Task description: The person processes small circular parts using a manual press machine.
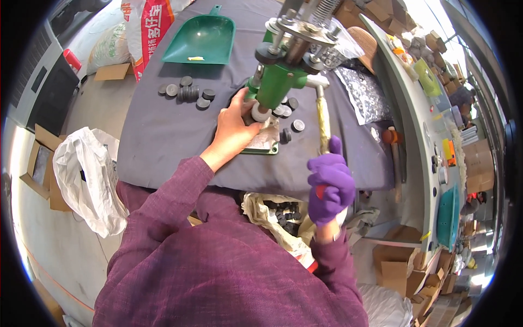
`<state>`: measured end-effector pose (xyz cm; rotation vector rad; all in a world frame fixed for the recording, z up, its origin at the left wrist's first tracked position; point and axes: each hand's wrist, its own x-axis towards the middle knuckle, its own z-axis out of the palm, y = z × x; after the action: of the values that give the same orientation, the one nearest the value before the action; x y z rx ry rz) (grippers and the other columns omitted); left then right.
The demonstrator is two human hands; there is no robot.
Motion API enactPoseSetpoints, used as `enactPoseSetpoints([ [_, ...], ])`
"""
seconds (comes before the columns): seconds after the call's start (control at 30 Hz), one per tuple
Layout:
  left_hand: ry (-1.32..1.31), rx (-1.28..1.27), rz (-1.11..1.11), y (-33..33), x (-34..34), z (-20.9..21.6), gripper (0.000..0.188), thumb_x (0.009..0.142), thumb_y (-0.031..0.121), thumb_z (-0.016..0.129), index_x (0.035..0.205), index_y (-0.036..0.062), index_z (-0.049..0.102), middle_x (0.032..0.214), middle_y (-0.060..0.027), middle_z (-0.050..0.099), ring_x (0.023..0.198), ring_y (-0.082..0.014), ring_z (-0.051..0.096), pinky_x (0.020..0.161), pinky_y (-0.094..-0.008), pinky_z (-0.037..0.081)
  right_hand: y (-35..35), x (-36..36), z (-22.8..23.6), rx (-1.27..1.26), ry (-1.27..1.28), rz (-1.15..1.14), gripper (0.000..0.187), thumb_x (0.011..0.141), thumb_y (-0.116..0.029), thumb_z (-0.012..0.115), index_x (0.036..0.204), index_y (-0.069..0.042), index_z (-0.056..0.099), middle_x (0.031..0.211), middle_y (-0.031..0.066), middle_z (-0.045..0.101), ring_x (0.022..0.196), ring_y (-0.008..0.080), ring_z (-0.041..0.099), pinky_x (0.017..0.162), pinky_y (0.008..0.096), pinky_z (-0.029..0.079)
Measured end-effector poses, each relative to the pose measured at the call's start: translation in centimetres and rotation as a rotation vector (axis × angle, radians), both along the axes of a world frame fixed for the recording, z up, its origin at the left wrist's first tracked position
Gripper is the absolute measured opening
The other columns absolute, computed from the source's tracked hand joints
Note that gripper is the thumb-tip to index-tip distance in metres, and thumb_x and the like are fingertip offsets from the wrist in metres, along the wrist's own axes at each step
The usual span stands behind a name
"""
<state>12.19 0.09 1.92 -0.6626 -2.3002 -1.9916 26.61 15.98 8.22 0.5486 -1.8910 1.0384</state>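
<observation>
A green hand press [278,82] stands on the grey-covered table, its ram down over a round white piece [261,113]. My bare left hand [234,126] is curled round that piece from the left, thumb on the near side and fingers beyond it. Its fingertips are partly hidden behind the press. My right hand [331,185], in a purple glove, is closed round the press lever [323,125], which is wrapped in yellowish material and hangs down toward me. Small black and silver discs [282,110] lie right of the ram, beside the press base [263,143].
Several black round pieces [188,94] lie left of the press. Farther back is a green dustpan [201,41]. A clear bag of small parts [368,95] and an orange-headed mallet [390,136] lie to the right. An open sack of black pieces [272,218] is below the table edge.
</observation>
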Motion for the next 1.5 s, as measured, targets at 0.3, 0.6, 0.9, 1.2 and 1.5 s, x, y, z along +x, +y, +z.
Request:
enactPoseSetpoints([
  [0.3, 0.603, -0.515, 0.438, -5.0, -6.1, -2.1, 0.026, 0.075, 0.006, 0.068, 0.101, 0.0034, 0.067, 0.099, -0.0101, 0.068, 0.099, -0.0311, 0.060, 0.081, -0.0423, 0.048, 0.4, 0.3, 0.4, -0.094, -0.055, 0.107, 0.029, 0.098, -0.028, 0.048, 0.098, -0.004, 0.065, 0.067, 0.0054, 0.061, 0.074, 0.0201, 0.060, 0.108, 0.0543, 0.037],
  [0.6, 0.600, -1.199, 0.309, -5.5, -8.7, -2.7, 0.024, 0.076, 0.024, 0.074, 0.093, 0.0082, 0.069, 0.086, -0.0064, 0.068, 0.100, -0.0258, 0.056, 0.083, -0.0437, 0.038, 0.7, 0.0, 5.4, -0.166, -0.123, 0.233, 0.037, 0.098, -0.028, 0.052, 0.105, 0.006, 0.064, 0.072, 0.0092, 0.063, 0.072, 0.0181, 0.060, 0.098, 0.0456, 0.046],
  [0.9, 0.436, -0.347, 0.150, -3.5, -0.7, -1.0, 0.076, 0.065, 0.012, 0.082, 0.134, 0.0089, 0.051, 0.097, -0.0099, 0.069, 0.095, -0.0308, 0.060, 0.085, -0.0409, 0.047, 0.6, 0.5, 5.4, -0.348, -0.221, 0.227, 0.041, 0.099, -0.029, 0.053, 0.109, 0.009, 0.062, 0.086, 0.0164, 0.065, 0.072, 0.0192, 0.061, 0.080, 0.0365, 0.051],
  [1.2, 0.302, -0.274, 0.172, -0.5, 0.4, -1.3, 0.086, 0.071, 0.011, 0.078, 0.145, 0.0001, 0.036, 0.115, -0.0159, 0.069, 0.112, -0.0286, 0.060, 0.098, -0.0387, 0.044, 0.3, 0.2, 5.5, -0.298, -0.166, 0.191, 0.038, 0.097, -0.030, 0.049, 0.103, 0.005, 0.062, 0.068, 0.0089, 0.057, 0.069, 0.0209, 0.060, 0.095, 0.0482, 0.046],
  [1.5, 0.091, -0.006, 0.044, 1.0, -1.2, -3.0, 0.087, 0.072, 0.000, 0.077, 0.147, -0.0010, 0.031, 0.119, -0.0230, 0.065, 0.115, -0.0239, 0.063, 0.098, -0.0318, 0.049, -0.1, -0.4, 5.5, -0.281, -0.116, 0.168, 0.036, 0.096, -0.031, 0.048, 0.100, 0.002, 0.062, 0.062, 0.0057, 0.054, 0.067, 0.0210, 0.059, 0.097, 0.0531, 0.045],
])
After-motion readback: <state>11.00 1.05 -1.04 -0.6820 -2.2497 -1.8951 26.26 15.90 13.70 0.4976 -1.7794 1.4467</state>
